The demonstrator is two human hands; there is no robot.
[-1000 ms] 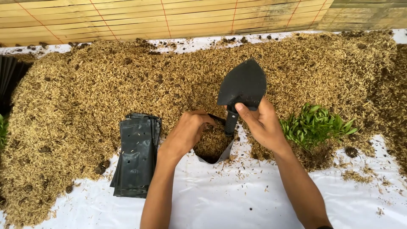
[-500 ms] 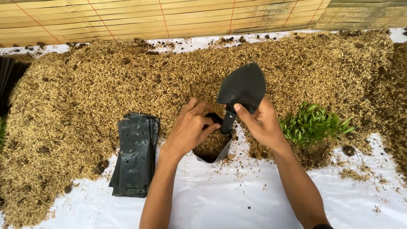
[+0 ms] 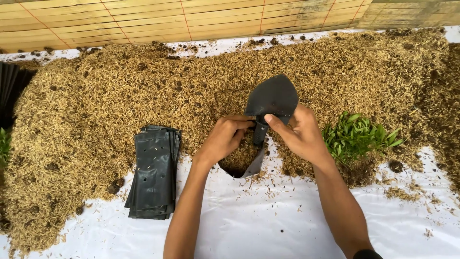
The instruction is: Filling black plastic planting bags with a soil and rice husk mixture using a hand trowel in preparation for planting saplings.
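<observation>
My right hand [image 3: 299, 136] grips the handle of a black trowel [image 3: 273, 98], whose blade points up and away over the husk. Just left of it, my left hand [image 3: 227, 136] has its fingers closed on the upper rim of a small black plastic bag [image 3: 249, 168], right beside the trowel's handle. The bag sits at the edge of the husk pile, partly filled with husk, with its mouth showing dark below my left wrist. Much of the bag is hidden by my left hand.
A broad pile of tan husk [image 3: 96, 105] covers a white sheet [image 3: 268, 225]. A flat stack of black bags [image 3: 154, 172] lies to the left. Green seedlings [image 3: 357, 136] stand to the right. A bamboo wall [image 3: 143, 19] runs along the back.
My left hand has risen from the bag's mouth up and to the right, and its fingers now meet the trowel's handle. The trowel and my right hand have barely moved.
</observation>
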